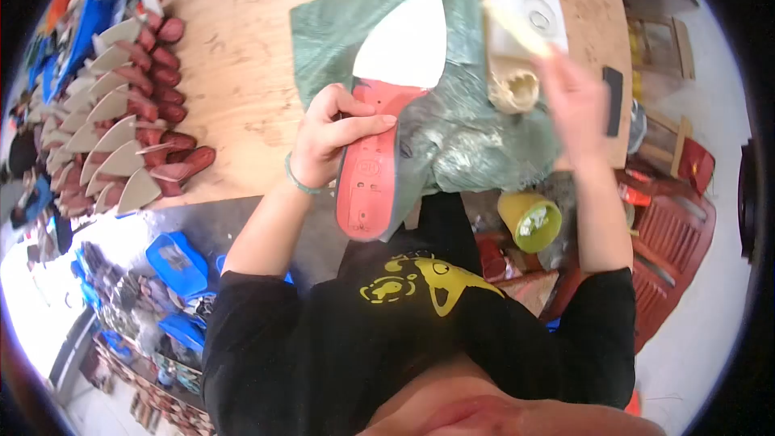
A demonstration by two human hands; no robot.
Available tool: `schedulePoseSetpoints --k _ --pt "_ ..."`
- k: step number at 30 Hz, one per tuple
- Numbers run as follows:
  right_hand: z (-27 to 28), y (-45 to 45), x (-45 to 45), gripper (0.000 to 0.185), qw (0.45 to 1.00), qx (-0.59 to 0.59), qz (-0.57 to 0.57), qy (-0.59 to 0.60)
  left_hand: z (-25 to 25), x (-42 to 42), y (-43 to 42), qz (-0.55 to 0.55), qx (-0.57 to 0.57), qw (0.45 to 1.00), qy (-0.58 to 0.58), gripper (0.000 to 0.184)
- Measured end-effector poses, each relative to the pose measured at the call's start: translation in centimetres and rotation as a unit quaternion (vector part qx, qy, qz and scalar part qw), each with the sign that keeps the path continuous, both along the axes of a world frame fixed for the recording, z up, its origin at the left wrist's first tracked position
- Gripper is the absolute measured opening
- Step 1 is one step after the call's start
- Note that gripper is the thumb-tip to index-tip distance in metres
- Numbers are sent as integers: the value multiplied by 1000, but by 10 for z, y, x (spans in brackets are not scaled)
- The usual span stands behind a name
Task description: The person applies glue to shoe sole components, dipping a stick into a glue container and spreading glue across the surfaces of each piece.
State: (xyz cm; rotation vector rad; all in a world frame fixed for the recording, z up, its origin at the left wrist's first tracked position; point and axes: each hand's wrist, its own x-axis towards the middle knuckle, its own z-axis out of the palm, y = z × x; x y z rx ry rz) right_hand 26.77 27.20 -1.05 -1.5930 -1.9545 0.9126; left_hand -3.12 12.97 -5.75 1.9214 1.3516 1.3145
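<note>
A shoe insole (370,169) with a red heel part and a white front part lies tilted above the green plastic sheet (323,32). My left hand (331,133) grips its red middle, with the thumb and fingers on top. Off to the right, my right hand (569,97) is blurred by motion, closed around a pale yellowish brush-like tool (517,24). That tool is over a white container (549,2). Just below it stands a small round pot (514,93) with a crusted rim.
Rows of red and beige insoles (121,133) line the wooden table's left side. A dark flat object (613,101) lies at its right edge. Below the table are a yellow-green bucket (535,224), a red chair (674,250) and blue containers (176,265).
</note>
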Motion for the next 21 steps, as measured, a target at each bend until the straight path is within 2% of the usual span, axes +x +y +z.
schedulePoseSetpoints --k 1,2,3,4,6,9,12,16,18,20,21 --pt "-2 17 14 32 997 52 -7 50 -4 -7 0 20 11 1000 9 38" --pt "17 19 14 34 994 52 -13 94 -10 -24 0 60 -36 998 -4 38" --pt "27 19 20 33 996 83 -28 18 -16 -41 0 98 -84 991 -19 38" --pt "28 15 22 33 995 95 -12 12 -21 -60 7 138 -39 988 53 37" --pt "26 3 27 31 994 100 27 -18 -39 -99 15 196 -85 977 -4 37" --pt "19 -10 32 29 992 89 70 -54 -80 -167 28 179 -96 977 58 39" --pt "14 -16 33 27 996 70 48 -24 -90 -192 37 193 -65 971 124 40" --pt "14 -17 39 26 997 55 52 -34 -90 -225 35 108 -143 950 255 48" --pt "14 -16 39 25 997 58 44 -12 -89 -217 30 276 -162 919 231 47" --pt "10 -15 41 25 997 62 36 -6 -81 -197 22 435 -178 859 200 53" --pt "8 -13 40 25 997 64 36 -2 -80 -176 24 450 -209 844 205 56"
